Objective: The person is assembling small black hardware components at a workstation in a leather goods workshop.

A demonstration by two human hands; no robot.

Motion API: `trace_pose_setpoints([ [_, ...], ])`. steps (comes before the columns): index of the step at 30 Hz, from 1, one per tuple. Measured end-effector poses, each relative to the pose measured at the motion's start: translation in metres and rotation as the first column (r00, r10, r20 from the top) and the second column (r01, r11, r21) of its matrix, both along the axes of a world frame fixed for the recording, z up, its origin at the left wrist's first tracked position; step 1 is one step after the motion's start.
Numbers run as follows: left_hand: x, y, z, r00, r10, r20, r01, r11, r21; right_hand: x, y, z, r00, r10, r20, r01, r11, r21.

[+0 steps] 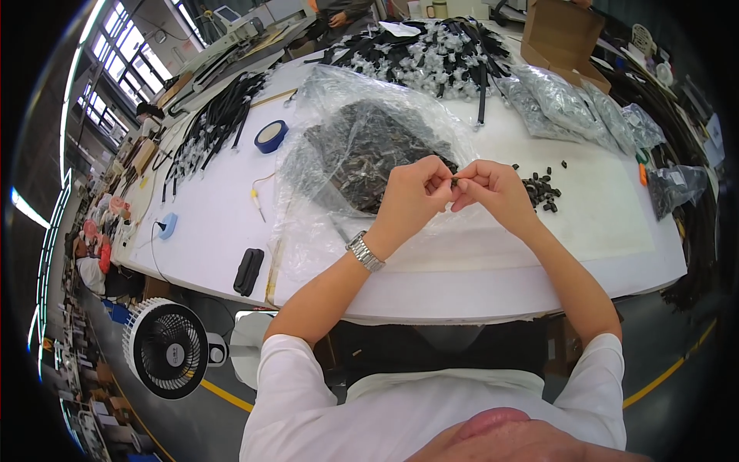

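My left hand (416,194) and my right hand (496,189) meet over the white table, fingertips pinched together. Between them is a small dark piece (455,183), mostly covered by the fingers; its exact kind is too small to make out. Just beyond my left hand lies a large clear plastic bag (308,165), spread open around a heap of small dark parts (362,142). To the right of my right hand, several loose small black pieces (543,190) are scattered on the white table (477,281). A metal-band watch sits on my left wrist.
Blue tape (271,136), a yellow-handled pointed tool (257,202) and a black case (248,271) lie at left. Black straps with clear wrapping (431,58) fill the back. Filled plastic bags (566,108) and an open cardboard box (562,35) stand far right. A fan (173,348) is below left.
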State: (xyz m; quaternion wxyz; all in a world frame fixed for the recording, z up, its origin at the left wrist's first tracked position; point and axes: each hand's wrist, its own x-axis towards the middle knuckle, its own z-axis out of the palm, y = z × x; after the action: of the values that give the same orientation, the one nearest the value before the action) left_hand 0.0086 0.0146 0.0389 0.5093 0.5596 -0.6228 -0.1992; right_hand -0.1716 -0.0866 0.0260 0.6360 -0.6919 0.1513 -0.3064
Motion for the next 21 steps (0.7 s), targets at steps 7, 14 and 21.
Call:
trace_pose_setpoints([
  [7, 0.002, 0.001, 0.001, 0.993, 0.012, -0.118, -0.001, 0.996, 0.091, 0.01, 0.02, -0.004, 0.975, -0.22, 0.014, 0.22, 0.964, -0.15],
  [14, -0.002, 0.002, 0.003, 0.97, -0.024, -0.242, 0.057, 0.99, 0.131, 0.01, 0.029, -0.005, 0.948, -0.317, 0.007, 0.302, 0.896, -0.326],
  [21, -0.007, 0.002, -0.001, 0.97, 0.038, -0.241, -0.016, 0.996, 0.092, 0.013, 0.029, -0.01, 0.934, -0.353, 0.061, 0.339, 0.818, -0.465],
])
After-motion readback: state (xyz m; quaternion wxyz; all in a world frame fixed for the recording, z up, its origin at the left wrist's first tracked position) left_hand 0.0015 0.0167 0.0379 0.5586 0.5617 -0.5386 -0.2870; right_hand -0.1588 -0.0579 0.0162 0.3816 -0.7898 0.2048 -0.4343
